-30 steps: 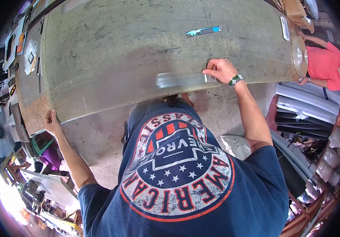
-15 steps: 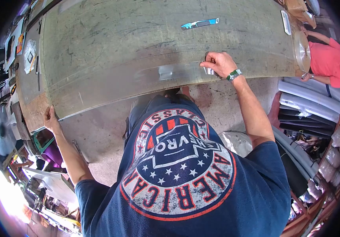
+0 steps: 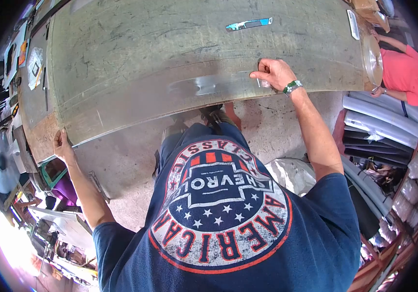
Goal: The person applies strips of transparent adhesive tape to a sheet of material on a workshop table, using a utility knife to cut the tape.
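A clear, shiny plastic strip [image 3: 208, 85] lies along the near side of the green-grey worktable [image 3: 160, 44]. Its glossy end shows just below my right hand [image 3: 276, 77], whose thumb and fingers are pinched together on it. At the table's near left corner is my left hand [image 3: 63, 146], with thumb and fingertips closed at the edge. Whatever those fingers hold is too thin to make out. Farther back on the tabletop lies a utility knife [image 3: 249, 24] with blue and white patches, apart from both hands.
A co-worker in a pink shirt [image 3: 403, 70] stands at the table's right end. Large rolls of material [image 3: 381, 129] are stacked to the right. A plastic bag [image 3: 35, 68] lies on the left side surface, and a white bar [image 3: 353, 25] at the far right.
My right hand has shifted slightly right and away from me, with the strip's end still pinched. My left hand stays at the corner. The view has tilted a little.
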`<state>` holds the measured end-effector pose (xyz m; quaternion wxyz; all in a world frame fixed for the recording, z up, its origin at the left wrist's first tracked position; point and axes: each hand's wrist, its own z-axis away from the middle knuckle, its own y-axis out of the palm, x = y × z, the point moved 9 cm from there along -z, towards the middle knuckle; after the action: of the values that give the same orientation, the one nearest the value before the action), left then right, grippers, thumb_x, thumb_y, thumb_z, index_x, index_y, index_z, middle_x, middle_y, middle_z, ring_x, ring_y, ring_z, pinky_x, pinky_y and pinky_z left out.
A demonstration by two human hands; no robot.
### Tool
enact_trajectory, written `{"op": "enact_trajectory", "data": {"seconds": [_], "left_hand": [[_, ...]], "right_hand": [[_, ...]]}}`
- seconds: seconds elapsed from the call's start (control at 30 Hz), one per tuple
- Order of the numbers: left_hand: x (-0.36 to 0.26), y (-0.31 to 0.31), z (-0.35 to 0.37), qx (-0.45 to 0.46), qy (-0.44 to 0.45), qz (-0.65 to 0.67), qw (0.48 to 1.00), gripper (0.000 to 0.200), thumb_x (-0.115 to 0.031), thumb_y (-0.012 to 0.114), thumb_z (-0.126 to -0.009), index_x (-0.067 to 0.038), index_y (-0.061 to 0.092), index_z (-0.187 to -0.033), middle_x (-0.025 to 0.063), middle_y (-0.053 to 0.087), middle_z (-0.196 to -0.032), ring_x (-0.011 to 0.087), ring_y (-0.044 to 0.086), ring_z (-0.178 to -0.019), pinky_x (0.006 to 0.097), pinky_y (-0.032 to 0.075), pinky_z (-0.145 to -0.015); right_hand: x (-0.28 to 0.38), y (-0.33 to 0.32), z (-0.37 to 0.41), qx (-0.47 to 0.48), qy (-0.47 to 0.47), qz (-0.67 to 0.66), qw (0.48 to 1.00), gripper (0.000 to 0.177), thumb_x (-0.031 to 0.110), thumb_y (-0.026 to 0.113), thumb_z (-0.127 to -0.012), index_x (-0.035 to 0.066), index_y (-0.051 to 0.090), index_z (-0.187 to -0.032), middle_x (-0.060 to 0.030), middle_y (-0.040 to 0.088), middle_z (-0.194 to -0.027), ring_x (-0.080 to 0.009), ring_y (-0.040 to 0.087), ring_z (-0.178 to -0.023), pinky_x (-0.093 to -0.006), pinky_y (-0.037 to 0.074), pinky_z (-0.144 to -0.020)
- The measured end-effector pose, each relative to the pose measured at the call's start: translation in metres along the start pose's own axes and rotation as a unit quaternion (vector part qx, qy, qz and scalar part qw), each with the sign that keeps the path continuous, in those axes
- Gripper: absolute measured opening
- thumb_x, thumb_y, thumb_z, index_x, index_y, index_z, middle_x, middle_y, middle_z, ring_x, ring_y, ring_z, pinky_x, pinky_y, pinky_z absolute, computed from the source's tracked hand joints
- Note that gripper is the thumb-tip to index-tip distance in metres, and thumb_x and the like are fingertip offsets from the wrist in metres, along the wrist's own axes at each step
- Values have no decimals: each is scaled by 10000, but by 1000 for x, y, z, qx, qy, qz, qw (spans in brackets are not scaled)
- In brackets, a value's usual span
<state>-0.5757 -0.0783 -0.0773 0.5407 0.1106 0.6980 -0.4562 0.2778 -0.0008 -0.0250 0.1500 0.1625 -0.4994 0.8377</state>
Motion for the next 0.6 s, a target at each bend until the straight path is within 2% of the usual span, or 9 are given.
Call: {"op": "enact_trajectory", "data": {"seconds": [0.17,0.27,0.3,0.4,0.43,0.53,0.57,0.6], "left_hand": [[-9,2,3,-5,11,-17,1000,409,-282,848,-907,10,716,-1162,19,693,-982,92,597,-864,232,489,-814],[-2,2,-4,24,12,-16,1000,409,-288,840,-914,10,712,-1164,21,692,-993,96,596,-869,234,487,-817],[-1,-2,-8,26,19,-76,997,436,-296,830,-919,23,699,-1186,55,713,-1011,121,633,-908,250,506,-837],[28,-19,-36,-16,33,-106,994,512,-361,813,-920,40,680,-1209,115,728,-1052,187,675,-965,300,528,-897],[-19,-17,-14,-91,32,-258,961,607,-419,800,-904,64,659,-1244,188,731,-1113,288,694,-1047,383,528,-974],[-147,70,12,-104,224,-293,924,636,-412,796,-902,95,646,-1255,240,713,-1136,313,685,-1050,408,533,-961],[-253,144,88,-13,251,-283,926,584,-374,786,-907,64,655,-1270,235,705,-1203,348,660,-1160,435,501,-1027],[-300,207,136,94,298,-267,912,496,-353,775,-918,-26,687,-1279,200,683,-1285,367,627,-1226,463,473,-1068]], "right_hand": [[1,0,-1,-13,-16,-28,999,513,534,796,-852,61,619,-760,-121,642,-645,-297,626,-607,-431,475,-591],[2,-1,-1,-16,-42,-10,999,510,537,796,-851,63,624,-770,-125,655,-659,-312,637,-625,-435,482,-602],[5,-2,-1,-4,-30,16,999,500,538,793,-850,68,635,-788,-133,672,-686,-333,654,-654,-445,494,-624],[7,-7,3,-18,-36,16,999,494,540,788,-850,70,643,-804,-143,680,-705,-346,673,-695,-462,504,-650],[8,-7,4,5,-24,12,1000,485,535,780,-858,71,645,-817,-152,699,-748,-359,690,-744,-483,511,-668],[-1,-2,4,-50,-61,3,997,480,535,773,-865,75,642,-821,-151,714,-782,-368,698,-775,-489,513,-676],[1,-3,4,-59,-74,6,996,471,533,770,-868,80,648,-829,-150,722,-806,-380,698,-785,-494,519,-685],[-3,-1,4,-55,-79,-3,995,472,534,771,-866,79,649,-829,-150,722,-805,-383,698,-784,-494,520,-684]]}}
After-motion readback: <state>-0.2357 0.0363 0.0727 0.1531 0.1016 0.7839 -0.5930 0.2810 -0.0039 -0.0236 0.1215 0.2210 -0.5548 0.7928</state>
